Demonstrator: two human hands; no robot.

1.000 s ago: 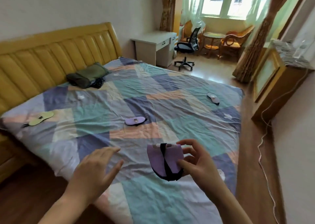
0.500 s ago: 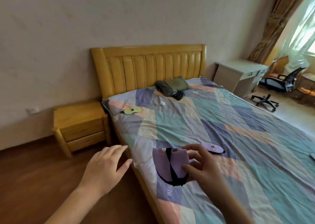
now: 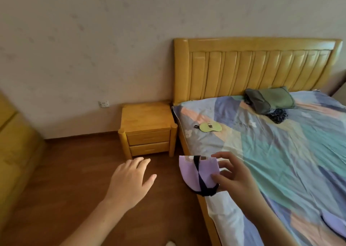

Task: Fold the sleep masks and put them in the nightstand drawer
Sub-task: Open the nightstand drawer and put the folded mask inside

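Right hand (image 3: 236, 178) pinches a folded lilac sleep mask (image 3: 198, 173) between thumb and fingers, its black strap crossing the front, held in the lower middle of the frame over the bed's edge. Left hand (image 3: 131, 180) is empty, fingers spread loosely, palm down over the wooden floor. A second ago the view faced across the bed toward the window; now it has swung round to the wall, and the nightstand (image 3: 148, 127) sits in the middle of the frame with both drawers (image 3: 148, 138) closed. So folding looks finished and the carry has begun; I'd guess the free hand goes for a drawer pull. A yellow-green sleep mask (image 3: 210, 127) lies unfolded near the headboard, and another lilac one (image 3: 335, 223) shows at lower right.
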